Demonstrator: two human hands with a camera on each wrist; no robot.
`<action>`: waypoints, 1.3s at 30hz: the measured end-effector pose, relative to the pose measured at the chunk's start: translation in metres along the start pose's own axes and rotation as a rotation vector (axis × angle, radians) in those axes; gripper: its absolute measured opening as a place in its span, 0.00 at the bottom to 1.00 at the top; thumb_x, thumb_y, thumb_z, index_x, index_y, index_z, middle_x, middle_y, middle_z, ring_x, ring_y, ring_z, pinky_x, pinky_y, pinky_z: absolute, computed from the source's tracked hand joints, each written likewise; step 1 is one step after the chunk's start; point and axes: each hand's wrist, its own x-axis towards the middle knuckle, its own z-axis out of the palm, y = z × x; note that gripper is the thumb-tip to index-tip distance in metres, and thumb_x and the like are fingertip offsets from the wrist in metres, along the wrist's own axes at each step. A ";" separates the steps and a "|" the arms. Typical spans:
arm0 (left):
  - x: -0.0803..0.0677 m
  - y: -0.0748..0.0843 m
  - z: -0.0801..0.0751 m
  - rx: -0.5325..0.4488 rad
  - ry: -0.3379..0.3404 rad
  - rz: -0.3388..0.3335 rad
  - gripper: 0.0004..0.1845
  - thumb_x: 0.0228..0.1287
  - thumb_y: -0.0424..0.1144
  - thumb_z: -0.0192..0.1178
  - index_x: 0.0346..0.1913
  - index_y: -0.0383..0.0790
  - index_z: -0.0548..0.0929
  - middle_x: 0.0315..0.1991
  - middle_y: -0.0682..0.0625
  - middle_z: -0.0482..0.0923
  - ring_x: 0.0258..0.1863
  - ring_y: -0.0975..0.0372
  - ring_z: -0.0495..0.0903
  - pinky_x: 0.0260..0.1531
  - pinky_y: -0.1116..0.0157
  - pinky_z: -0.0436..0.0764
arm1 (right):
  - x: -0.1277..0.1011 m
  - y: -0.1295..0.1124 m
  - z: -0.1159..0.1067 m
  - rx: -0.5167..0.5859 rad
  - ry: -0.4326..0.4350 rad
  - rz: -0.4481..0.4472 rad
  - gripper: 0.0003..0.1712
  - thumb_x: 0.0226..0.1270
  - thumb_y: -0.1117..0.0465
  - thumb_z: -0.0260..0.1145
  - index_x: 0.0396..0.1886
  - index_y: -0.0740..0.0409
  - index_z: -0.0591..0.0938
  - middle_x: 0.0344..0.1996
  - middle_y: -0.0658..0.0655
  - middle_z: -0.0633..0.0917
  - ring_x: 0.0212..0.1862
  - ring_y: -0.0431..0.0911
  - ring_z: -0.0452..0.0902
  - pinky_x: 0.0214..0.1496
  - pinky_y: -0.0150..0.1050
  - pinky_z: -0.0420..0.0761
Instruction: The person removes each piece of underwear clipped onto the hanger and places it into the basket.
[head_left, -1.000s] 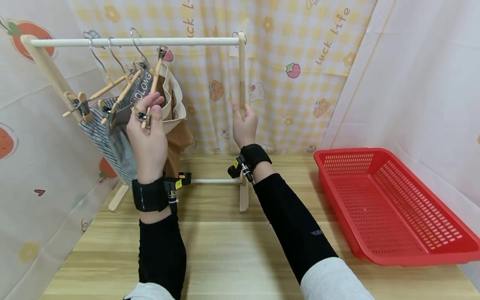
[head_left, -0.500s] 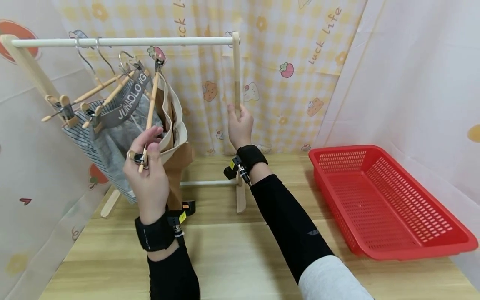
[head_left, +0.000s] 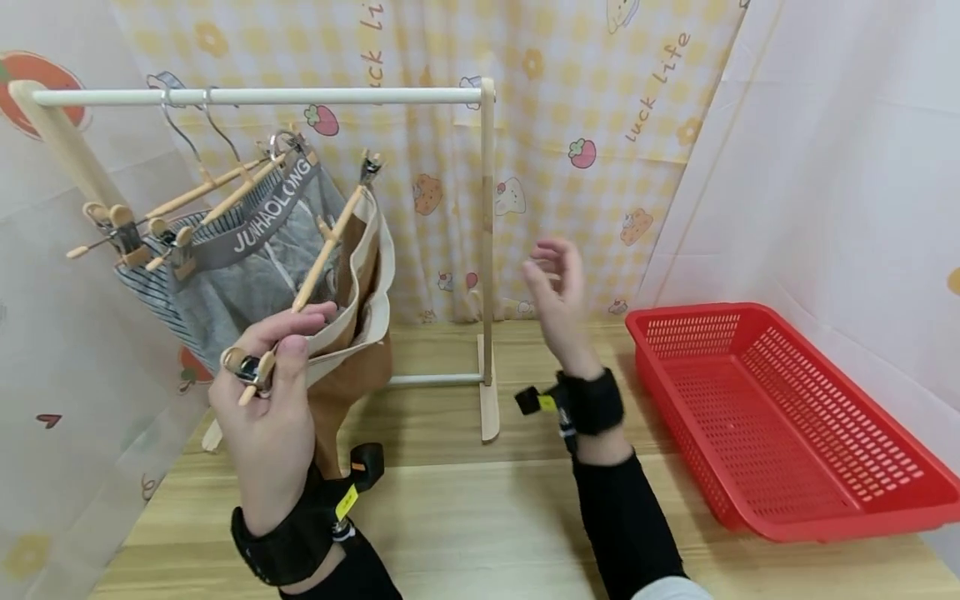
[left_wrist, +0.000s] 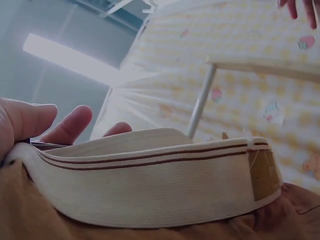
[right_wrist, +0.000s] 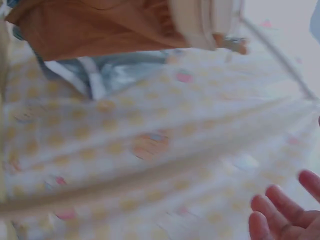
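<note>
One clip hanger (head_left: 327, 249) is gripped unhooked by the left hand (head_left: 262, 425), two others (head_left: 242, 192) are left on the rail (head_left: 337, 96), right hand (head_left: 562, 304) empty.

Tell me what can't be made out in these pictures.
Head view: the lower end of the brown cloth garment with cream waistband, hidden behind the bare left hand and its black wrist strap.
Right wrist view: most of the bare right hand, cut off by the lower right corner.
Right wrist view: surface detail on the pale wooden post, blurred.
Left wrist view: any lettering on the tan rectangular patch, too blurred.
</note>
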 end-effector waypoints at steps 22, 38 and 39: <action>-0.011 -0.002 0.002 -0.436 -0.034 0.082 0.12 0.59 0.21 0.59 0.28 0.08 0.74 0.28 0.25 0.79 0.31 0.39 0.85 0.43 0.52 0.83 | -0.026 -0.010 -0.075 0.030 0.160 -0.030 0.17 0.78 0.63 0.52 0.42 0.75 0.80 0.31 0.60 0.85 0.31 0.47 0.83 0.38 0.39 0.79; -0.004 -0.019 0.007 -0.630 -0.161 -0.133 0.13 0.64 0.26 0.54 0.26 0.15 0.75 0.24 0.28 0.79 0.26 0.41 0.84 0.28 0.56 0.82 | -0.032 -0.023 -0.064 0.168 -0.021 -0.123 0.20 0.72 0.62 0.56 0.60 0.65 0.80 0.50 0.62 0.85 0.51 0.53 0.81 0.52 0.42 0.79; -0.003 -0.021 0.009 -0.634 -0.176 -0.143 0.13 0.65 0.27 0.54 0.26 0.16 0.75 0.24 0.29 0.79 0.25 0.41 0.84 0.28 0.57 0.82 | -0.032 -0.024 -0.064 0.192 -0.026 -0.145 0.21 0.72 0.61 0.58 0.60 0.65 0.80 0.50 0.62 0.85 0.51 0.53 0.82 0.52 0.42 0.79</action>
